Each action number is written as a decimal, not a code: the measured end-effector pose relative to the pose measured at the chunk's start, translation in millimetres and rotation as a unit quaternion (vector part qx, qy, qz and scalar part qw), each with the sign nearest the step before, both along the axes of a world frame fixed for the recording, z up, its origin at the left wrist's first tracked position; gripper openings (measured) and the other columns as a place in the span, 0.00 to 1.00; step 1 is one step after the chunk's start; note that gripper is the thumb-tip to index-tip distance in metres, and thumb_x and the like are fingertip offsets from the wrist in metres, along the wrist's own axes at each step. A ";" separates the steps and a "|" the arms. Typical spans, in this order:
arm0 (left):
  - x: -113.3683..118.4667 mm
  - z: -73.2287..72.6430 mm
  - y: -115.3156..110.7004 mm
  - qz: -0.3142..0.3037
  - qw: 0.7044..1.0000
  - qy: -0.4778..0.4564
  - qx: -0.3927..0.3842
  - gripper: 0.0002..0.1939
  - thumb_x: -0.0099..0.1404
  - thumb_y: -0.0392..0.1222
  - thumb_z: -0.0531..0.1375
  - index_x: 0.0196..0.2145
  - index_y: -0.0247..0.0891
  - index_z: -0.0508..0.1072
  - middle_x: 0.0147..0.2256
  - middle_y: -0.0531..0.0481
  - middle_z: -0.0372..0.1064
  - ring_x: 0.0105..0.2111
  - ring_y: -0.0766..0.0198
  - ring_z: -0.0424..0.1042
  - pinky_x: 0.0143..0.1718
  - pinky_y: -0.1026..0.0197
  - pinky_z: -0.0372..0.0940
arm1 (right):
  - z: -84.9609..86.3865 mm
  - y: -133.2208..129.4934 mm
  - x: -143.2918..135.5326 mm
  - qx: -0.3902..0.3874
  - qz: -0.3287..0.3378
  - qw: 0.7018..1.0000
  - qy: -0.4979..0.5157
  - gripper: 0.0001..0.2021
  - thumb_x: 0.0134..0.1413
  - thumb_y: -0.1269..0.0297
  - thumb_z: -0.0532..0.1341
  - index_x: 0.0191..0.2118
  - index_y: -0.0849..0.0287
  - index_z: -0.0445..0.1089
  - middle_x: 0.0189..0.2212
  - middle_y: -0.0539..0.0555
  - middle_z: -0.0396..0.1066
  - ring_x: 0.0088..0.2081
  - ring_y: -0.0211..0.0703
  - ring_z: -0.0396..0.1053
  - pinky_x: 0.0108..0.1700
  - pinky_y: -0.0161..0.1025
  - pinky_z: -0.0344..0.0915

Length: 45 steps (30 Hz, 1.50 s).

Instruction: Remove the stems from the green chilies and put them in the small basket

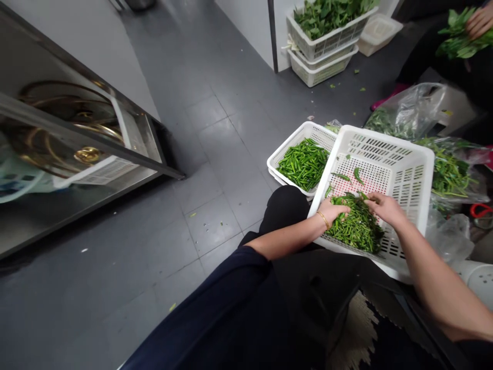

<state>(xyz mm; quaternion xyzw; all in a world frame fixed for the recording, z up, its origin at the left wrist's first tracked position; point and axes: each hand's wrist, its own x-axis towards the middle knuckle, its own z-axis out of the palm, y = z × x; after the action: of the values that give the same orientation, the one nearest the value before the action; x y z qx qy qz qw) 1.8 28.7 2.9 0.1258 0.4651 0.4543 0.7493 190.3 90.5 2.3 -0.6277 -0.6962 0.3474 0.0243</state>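
Observation:
A large white perforated basket (pixel 414 154) rests tilted at my lap. Inside it lies a heap of green chilies and stems (pixel 358 231), with a few loose green chilies (pixel 358 176) higher up the basket floor. My left hand (pixel 332 211), wearing a gold bracelet, is at the heap's left side, its fingers curled on green chilies; part of the fingers is hidden. On the heap's upper right, my right hand (pixel 386 208) pinches a green chili (pixel 362 195) between thumb and fingers. Left of this basket, a smaller white basket (pixel 278 149) holds many bright green chilies (pixel 304 163).
Plastic bags of leafy greens (pixel 449 174) lie to the right. Stacked white crates (pixel 319 49) with leaves stand by the wall. A co-worker's hand (pixel 479 23) holds greens at upper right. A metal shelf (pixel 150 144) with lids is on the left, above grey floor tiles.

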 end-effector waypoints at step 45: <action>4.1 -3.4 -18.7 -0.037 0.999 0.019 -0.011 0.18 0.35 0.34 0.69 0.25 0.34 0.67 0.20 0.58 0.62 0.19 0.73 0.61 0.25 0.66 0.59 | -18.2 64.7 -108.6 -0.008 0.045 0.994 -0.095 0.16 0.48 0.51 0.57 0.23 0.60 0.70 0.22 0.59 0.72 0.32 0.48 0.72 0.35 0.40 0.66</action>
<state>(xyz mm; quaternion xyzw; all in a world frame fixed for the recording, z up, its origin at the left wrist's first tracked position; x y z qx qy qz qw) 6.0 9.9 -0.5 0.1432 0.4791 0.4185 0.7582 81.8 155.2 -15.9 -0.6257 -0.7204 0.2926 -0.0623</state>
